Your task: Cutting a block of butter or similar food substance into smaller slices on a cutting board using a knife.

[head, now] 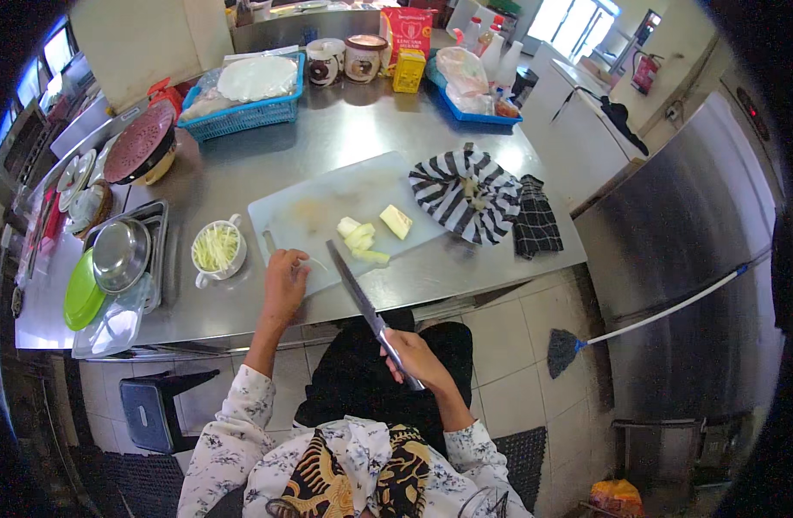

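My right hand [413, 356] grips a long kitchen knife [357, 291] by its handle, in front of the steel table's edge. The blade points up and left, its tip over a white plastic cutting board [364, 175]. At the board's near left corner is my left hand [286, 278], fingers curled. A thin pale strip [317, 262] shows beside its fingertips; whether they pinch it is unclear. Several pale green vegetable pieces [359, 238] lie on the board, with a larger chunk [396, 222] to their right. Left of my left hand, a white two-handled cup [219, 251] holds thin pale-green vegetable strips.
A striped plastic bag [461, 188] holding scraps and a dark checked cloth [537, 217] lie right of the board. Steel trays [158, 259], a metal bowl [120, 256] and a green lid [82, 291] stand left. Blue baskets [251, 116] and tubs [363, 59] line the back.
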Motion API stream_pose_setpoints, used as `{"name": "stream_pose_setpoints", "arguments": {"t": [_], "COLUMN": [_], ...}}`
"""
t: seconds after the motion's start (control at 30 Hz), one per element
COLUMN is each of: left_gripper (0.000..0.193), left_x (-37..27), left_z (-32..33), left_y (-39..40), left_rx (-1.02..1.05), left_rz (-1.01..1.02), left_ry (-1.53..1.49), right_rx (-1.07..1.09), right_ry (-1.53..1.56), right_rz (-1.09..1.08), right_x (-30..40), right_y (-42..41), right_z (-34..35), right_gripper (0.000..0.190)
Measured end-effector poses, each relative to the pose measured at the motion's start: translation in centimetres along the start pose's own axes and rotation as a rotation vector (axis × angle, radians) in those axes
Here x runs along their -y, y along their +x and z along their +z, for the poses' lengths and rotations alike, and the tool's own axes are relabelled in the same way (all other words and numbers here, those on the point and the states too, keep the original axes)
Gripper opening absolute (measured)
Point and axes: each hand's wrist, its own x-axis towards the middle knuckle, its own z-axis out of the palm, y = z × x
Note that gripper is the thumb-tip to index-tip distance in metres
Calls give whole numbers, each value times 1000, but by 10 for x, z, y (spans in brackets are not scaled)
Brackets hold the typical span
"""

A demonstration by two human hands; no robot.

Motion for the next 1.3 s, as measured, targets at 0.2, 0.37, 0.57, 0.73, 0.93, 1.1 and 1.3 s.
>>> {"name": "stream_pose_setpoints", "arguments": {"t": [0.2,0.37,0.57,0.73,0.93,1.1,1.3], "left_gripper": [18,20,20,14,12,15,18], "left_x": [-5,3,6,6,2,33,47], "left_z": [9,12,1,-31,-89,-118,-125], "left_y": [7,10,12,15,22,24,27], "left_rx": [-10,-28,29,-83,-259,-413,-487], "left_rz": [17,-12,-77,-103,-176,-271,-303], "left_ry": [20,-5,-74,-108,-38,52,-141], "right_rx": [217,407,396,421,453,481,417], "right_ry": [216,546,445,336,233,189,139], "right_rz": [143,270,174,102,97,52,-6], "right_x": [-11,-18,-8,15,45,69,84], "right_y": [0,6,5,7,22,41,62], "right_z": [-1,-2,2,8,31,58,86], "right_gripper": [49,50,51,50,48,46,49]}}
